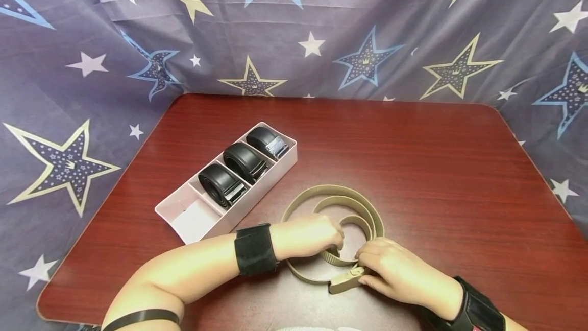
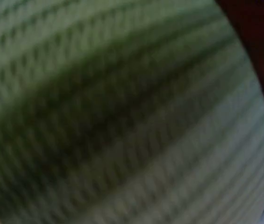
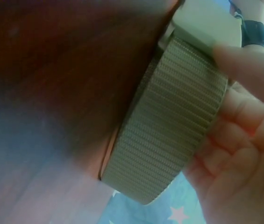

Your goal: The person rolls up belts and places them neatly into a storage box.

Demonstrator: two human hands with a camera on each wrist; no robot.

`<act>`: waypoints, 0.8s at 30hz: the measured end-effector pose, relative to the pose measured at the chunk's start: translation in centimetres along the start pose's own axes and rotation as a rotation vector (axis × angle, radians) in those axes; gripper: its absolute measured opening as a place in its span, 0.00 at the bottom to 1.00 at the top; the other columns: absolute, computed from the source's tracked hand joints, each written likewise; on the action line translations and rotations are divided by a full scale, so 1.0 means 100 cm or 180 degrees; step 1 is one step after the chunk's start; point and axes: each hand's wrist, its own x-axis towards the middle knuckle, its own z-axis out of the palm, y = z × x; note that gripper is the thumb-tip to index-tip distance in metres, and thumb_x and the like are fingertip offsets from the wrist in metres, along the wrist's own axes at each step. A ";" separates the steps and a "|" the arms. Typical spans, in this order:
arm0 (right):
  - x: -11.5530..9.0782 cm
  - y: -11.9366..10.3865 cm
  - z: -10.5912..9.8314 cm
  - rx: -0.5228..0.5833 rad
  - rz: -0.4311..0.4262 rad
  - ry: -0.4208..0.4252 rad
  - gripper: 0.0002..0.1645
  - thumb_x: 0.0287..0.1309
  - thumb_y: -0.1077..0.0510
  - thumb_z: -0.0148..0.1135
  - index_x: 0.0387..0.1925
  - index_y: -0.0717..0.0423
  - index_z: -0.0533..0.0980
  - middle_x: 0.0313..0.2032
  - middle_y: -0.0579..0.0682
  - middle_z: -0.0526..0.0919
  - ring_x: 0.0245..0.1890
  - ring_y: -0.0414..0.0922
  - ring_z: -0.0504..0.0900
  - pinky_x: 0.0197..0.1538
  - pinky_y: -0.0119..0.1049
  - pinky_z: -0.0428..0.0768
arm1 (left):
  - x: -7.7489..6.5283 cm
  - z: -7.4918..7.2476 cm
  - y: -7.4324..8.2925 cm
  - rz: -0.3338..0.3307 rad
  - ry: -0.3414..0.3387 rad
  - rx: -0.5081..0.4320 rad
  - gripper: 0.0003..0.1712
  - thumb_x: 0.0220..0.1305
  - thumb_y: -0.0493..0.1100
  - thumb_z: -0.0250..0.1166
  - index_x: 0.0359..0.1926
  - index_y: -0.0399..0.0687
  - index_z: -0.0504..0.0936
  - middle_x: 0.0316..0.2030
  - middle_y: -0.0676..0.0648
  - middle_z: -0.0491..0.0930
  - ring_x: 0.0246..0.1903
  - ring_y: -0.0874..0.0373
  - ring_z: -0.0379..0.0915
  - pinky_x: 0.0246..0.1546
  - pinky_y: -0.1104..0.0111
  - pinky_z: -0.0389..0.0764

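Note:
A khaki webbing belt [image 1: 367,199] stands on its edge on the table in loose, widening loops. My left hand [image 1: 307,236] reaches over the outer loops, its curled fingers holding the belt near the inner coil; the fingertips are partly hidden. With thumb and fingers my right hand [image 1: 390,267] pinches the belt beside its buckle [image 1: 344,281], at the near side of the coil. Ribbed webbing [image 2: 136,98] fills the left wrist view, blurred. In the right wrist view the thumb presses the buckle [image 3: 206,25], and the fingers lie behind the band [image 3: 164,126].
Left of the coil, a pale pink divided box [image 1: 264,193] lies aslant. Rolled black belts [image 1: 220,183] with metal buckles sit in three of its compartments. The reddish-brown table [image 1: 413,152] meets a star-patterned cloth [image 1: 312,14] at the back. Something white [image 1: 312,328] shows at the bottom edge.

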 end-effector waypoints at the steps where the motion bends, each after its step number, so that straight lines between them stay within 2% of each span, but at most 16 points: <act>1: 0.000 0.000 0.000 -0.0007 0.0009 0.0002 0.13 0.50 0.54 0.73 0.32 0.48 0.75 0.34 0.39 0.78 0.37 0.36 0.77 0.48 0.36 0.78 | -0.001 0.001 0.001 0.0007 0.0126 0.0111 0.04 0.61 0.46 0.69 0.32 0.60 0.91 0.33 0.61 0.88 0.40 0.64 0.81 0.46 0.77 0.77; 4: 0.001 -0.002 0.000 -0.0055 0.0051 -0.0001 0.12 0.51 0.55 0.73 0.32 0.48 0.75 0.33 0.39 0.78 0.37 0.38 0.78 0.48 0.37 0.79 | -0.002 0.005 0.003 0.0012 0.0452 0.0441 0.04 0.59 0.52 0.72 0.29 0.62 0.88 0.28 0.63 0.86 0.39 0.62 0.78 0.52 0.70 0.75; 7: 0.002 -0.004 0.000 -0.0127 0.0114 -0.0020 0.12 0.50 0.55 0.73 0.31 0.49 0.75 0.32 0.39 0.78 0.37 0.39 0.79 0.48 0.38 0.79 | -0.002 0.006 0.006 -0.0001 0.0486 0.0525 0.09 0.57 0.53 0.73 0.29 0.59 0.82 0.22 0.62 0.83 0.33 0.63 0.81 0.46 0.69 0.78; 9: 0.003 -0.005 0.001 -0.0176 0.0155 -0.0034 0.13 0.49 0.56 0.74 0.30 0.49 0.76 0.32 0.40 0.79 0.36 0.39 0.80 0.47 0.38 0.80 | -0.001 0.005 0.008 -0.0004 0.0344 0.0472 0.11 0.59 0.51 0.72 0.29 0.58 0.78 0.20 0.61 0.81 0.26 0.63 0.80 0.36 0.70 0.79; 11: 0.005 -0.006 0.002 -0.0190 0.0197 -0.0042 0.13 0.48 0.57 0.75 0.29 0.50 0.76 0.30 0.40 0.79 0.35 0.39 0.80 0.46 0.38 0.80 | -0.001 0.003 0.010 0.0003 0.0207 0.0371 0.11 0.62 0.49 0.70 0.27 0.57 0.77 0.19 0.61 0.79 0.21 0.63 0.77 0.24 0.71 0.75; 13: 0.005 -0.007 0.003 -0.0189 0.0229 -0.0034 0.13 0.47 0.57 0.76 0.29 0.50 0.76 0.30 0.40 0.79 0.34 0.39 0.80 0.45 0.38 0.80 | 0.000 0.001 0.010 0.0027 0.0073 0.0275 0.10 0.64 0.48 0.68 0.26 0.58 0.79 0.19 0.61 0.80 0.20 0.64 0.77 0.22 0.72 0.74; 16: 0.005 -0.008 0.005 -0.0186 0.0281 -0.0009 0.12 0.47 0.57 0.76 0.29 0.51 0.77 0.29 0.40 0.80 0.34 0.39 0.81 0.45 0.39 0.80 | 0.002 -0.004 0.006 0.0178 -0.0126 0.0041 0.09 0.67 0.45 0.65 0.27 0.58 0.84 0.23 0.61 0.84 0.24 0.65 0.80 0.26 0.73 0.76; 21: 0.004 -0.011 0.006 -0.0192 0.0398 0.0003 0.12 0.47 0.57 0.76 0.30 0.51 0.78 0.30 0.41 0.81 0.35 0.41 0.82 0.45 0.40 0.81 | 0.002 -0.011 -0.006 0.0408 -0.0574 -0.0734 0.07 0.62 0.36 0.66 0.38 0.49 0.89 0.35 0.54 0.89 0.37 0.63 0.85 0.43 0.75 0.80; 24: 0.004 -0.013 0.006 -0.0187 0.0480 0.0001 0.12 0.48 0.56 0.77 0.31 0.51 0.79 0.30 0.41 0.82 0.35 0.42 0.83 0.44 0.41 0.82 | 0.001 -0.011 -0.010 0.0474 -0.0677 -0.0877 0.09 0.60 0.36 0.67 0.41 0.46 0.89 0.38 0.52 0.89 0.40 0.62 0.84 0.48 0.76 0.79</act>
